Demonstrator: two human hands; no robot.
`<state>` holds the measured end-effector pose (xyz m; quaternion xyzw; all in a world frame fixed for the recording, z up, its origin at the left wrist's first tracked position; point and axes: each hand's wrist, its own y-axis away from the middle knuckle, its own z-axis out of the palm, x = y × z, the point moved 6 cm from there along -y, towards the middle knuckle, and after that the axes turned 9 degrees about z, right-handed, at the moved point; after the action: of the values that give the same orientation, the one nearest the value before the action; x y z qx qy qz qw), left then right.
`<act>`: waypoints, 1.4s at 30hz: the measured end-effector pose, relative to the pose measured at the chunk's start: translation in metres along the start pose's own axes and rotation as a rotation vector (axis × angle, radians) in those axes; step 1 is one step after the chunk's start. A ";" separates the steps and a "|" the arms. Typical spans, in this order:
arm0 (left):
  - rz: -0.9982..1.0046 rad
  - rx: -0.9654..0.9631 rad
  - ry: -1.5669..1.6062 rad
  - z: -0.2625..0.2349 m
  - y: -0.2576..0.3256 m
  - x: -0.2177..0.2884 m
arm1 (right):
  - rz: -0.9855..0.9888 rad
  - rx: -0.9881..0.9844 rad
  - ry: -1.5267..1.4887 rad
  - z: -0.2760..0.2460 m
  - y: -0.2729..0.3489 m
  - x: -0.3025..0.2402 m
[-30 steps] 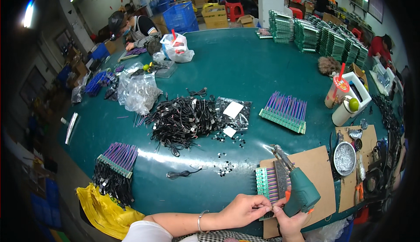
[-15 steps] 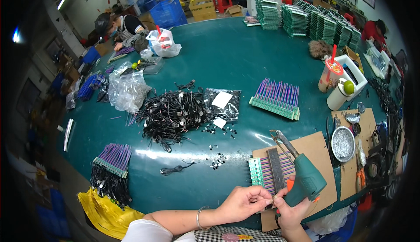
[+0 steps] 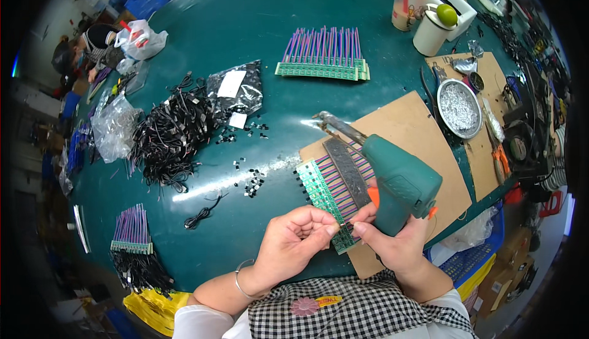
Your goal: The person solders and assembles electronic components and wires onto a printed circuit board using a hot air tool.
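In my right hand [image 3: 402, 244] is a green soldering gun [image 3: 402, 176] with an orange trigger, its metal tip pointing to the far left. The thumb and index finger of that hand also reach the near end of a green circuit board strip [image 3: 319, 188]. My left hand [image 3: 294, 244] pinches at the same end, close to the right fingertips; what it holds is too small to make out. Purple and dark wires run from the strip under a dark flat bar [image 3: 346, 170]. Small black parts line the strip's left edge. Strip and bar lie on a brown board [image 3: 405, 118].
Left lie a black cable pile [image 3: 172, 133], a bag of small parts [image 3: 236, 87], loose parts [image 3: 253, 182] and a wired strip [image 3: 132, 234]. Another wired board stack [image 3: 322, 69] sits farther off. To the right are a metal bowl [image 3: 459, 109], pliers [image 3: 429, 87] and a drink cup [image 3: 408, 4].
The view has tilted down and shifted right. My hands have drawn slightly apart at the strip's near end, and more of the strip shows. The soldering gun stays in my right hand.
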<state>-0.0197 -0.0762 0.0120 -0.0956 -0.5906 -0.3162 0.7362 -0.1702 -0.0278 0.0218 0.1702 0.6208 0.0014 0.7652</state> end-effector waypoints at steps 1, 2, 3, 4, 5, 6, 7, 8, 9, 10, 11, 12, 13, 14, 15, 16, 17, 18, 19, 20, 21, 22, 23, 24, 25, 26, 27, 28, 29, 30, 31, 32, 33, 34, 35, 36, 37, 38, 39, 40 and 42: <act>-0.005 -0.006 -0.001 0.001 -0.001 0.001 | -0.024 -0.013 -0.023 0.002 0.000 -0.001; 0.002 0.003 -0.011 0.002 0.000 0.001 | -0.046 -0.030 -0.047 0.004 0.001 -0.002; 0.010 0.012 -0.022 0.002 0.000 0.001 | -0.044 -0.027 -0.049 0.002 0.001 -0.001; 0.007 0.011 -0.022 0.002 0.000 -0.001 | -0.031 -0.057 -0.002 0.003 0.001 0.001; 0.021 0.017 -0.047 0.002 0.001 0.000 | -0.017 -0.091 0.044 0.005 0.002 0.002; 0.035 0.023 -0.072 0.001 0.002 0.000 | -0.016 -0.092 0.041 0.005 0.002 0.003; 0.034 0.025 -0.073 0.001 0.003 -0.001 | -0.018 -0.106 0.022 0.006 0.002 0.004; 0.059 0.012 -0.088 0.002 0.002 0.000 | -0.017 -0.118 0.000 0.007 0.002 0.005; 0.085 -0.001 -0.102 0.003 0.002 0.001 | -0.013 -0.118 -0.003 0.007 0.001 0.005; 0.079 0.001 -0.103 0.003 0.001 0.001 | 0.007 -0.106 -0.017 0.007 0.000 0.005; 0.088 0.009 -0.114 0.004 0.001 0.003 | 0.024 -0.094 -0.030 0.006 -0.001 0.004; 0.097 0.016 -0.126 0.004 0.000 0.004 | 0.028 -0.093 -0.031 0.007 -0.001 0.004; 0.093 0.016 -0.126 0.004 0.000 0.004 | 0.031 -0.092 -0.042 0.007 -0.001 0.005; 0.087 0.013 -0.120 0.004 0.000 0.004 | 0.034 -0.091 -0.053 0.007 -0.002 0.004; 0.080 0.009 -0.115 0.004 -0.001 0.004 | 0.038 -0.091 -0.054 0.009 -0.002 0.002; 0.076 0.009 -0.114 0.004 -0.001 0.003 | 0.073 -0.054 -0.102 0.009 -0.002 0.001; 0.079 0.012 -0.130 0.004 -0.001 0.004 | 0.106 -0.019 -0.149 0.008 -0.002 0.000; 0.082 0.015 -0.146 0.003 -0.001 0.005 | 0.109 -0.019 -0.150 0.008 -0.003 0.001; 0.079 0.016 -0.146 0.003 -0.001 0.006 | 0.104 -0.024 -0.142 0.008 -0.003 0.001; 0.078 0.009 -0.149 0.003 -0.002 0.006 | 0.099 -0.026 -0.133 0.007 -0.004 0.001; 0.077 0.002 -0.152 0.004 -0.002 0.005 | 0.102 -0.024 -0.134 0.007 -0.004 0.001; 0.073 0.000 -0.151 0.004 -0.002 0.004 | 0.111 -0.014 -0.147 0.007 -0.003 0.002; 0.075 -0.001 -0.161 0.003 -0.002 0.004 | 0.120 -0.006 -0.160 0.006 -0.004 0.003; 0.076 -0.003 -0.170 0.003 -0.002 0.003 | 0.122 -0.006 -0.161 0.006 -0.003 0.004; 0.074 -0.002 -0.170 0.002 -0.002 0.002 | 0.124 -0.008 -0.147 0.006 -0.003 0.004; 0.063 -0.001 -0.154 0.002 -0.001 0.002 | 0.125 -0.011 -0.133 0.006 -0.003 0.004; 0.052 0.002 -0.138 0.001 -0.001 0.002 | 0.126 -0.012 -0.134 0.004 -0.003 0.007; 0.050 0.003 -0.139 0.001 -0.001 0.002 | 0.062 -0.076 -0.025 0.005 -0.003 0.010; 0.033 0.029 -0.088 0.000 -0.002 0.002 | -0.002 -0.137 0.083 0.007 -0.003 0.010; 0.016 0.056 -0.036 -0.001 -0.003 0.002 | -0.001 -0.137 0.082 0.007 -0.001 0.010; 0.013 0.057 -0.037 -0.004 -0.006 0.004 | 0.002 -0.111 0.068 0.006 0.001 0.010; 0.011 0.043 -0.113 -0.009 -0.009 0.007 | 0.007 -0.090 0.052 0.005 0.002 0.010; 0.008 0.029 -0.190 -0.014 -0.014 0.010 | 0.011 -0.094 0.050 0.005 0.004 0.006; 0.026 0.041 -0.193 -0.020 -0.021 0.012 | 0.072 -0.013 -0.005 -0.001 0.005 0.001; 0.044 0.060 -0.286 -0.027 -0.029 0.017 | 0.135 0.059 -0.061 -0.006 0.007 -0.001; 0.062 0.075 -0.377 -0.034 -0.037 0.021 | 0.139 0.049 -0.062 -0.009 0.008 -0.003; 0.047 0.071 -0.470 -0.041 -0.045 0.021 | 0.169 0.048 -0.063 -0.015 0.010 -0.003; 0.032 0.054 -0.558 -0.046 -0.056 0.019 | 0.196 0.060 -0.062 -0.023 0.012 -0.003; 0.059 0.054 -0.663 -0.052 -0.065 0.019 | 0.177 0.040 -0.080 -0.028 0.014 -0.003; 0.058 0.064 -0.667 -0.057 -0.071 0.018 | 0.178 0.030 -0.082 -0.031 0.016 -0.003; 0.059 0.038 -0.808 -0.061 -0.082 0.018 | 0.112 0.031 -0.150 -0.035 0.019 -0.010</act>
<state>-0.0157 -0.1782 -0.0075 -0.2157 -0.8352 -0.2209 0.4552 -0.2018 -0.0025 0.0304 0.2161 0.5512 0.0221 0.8056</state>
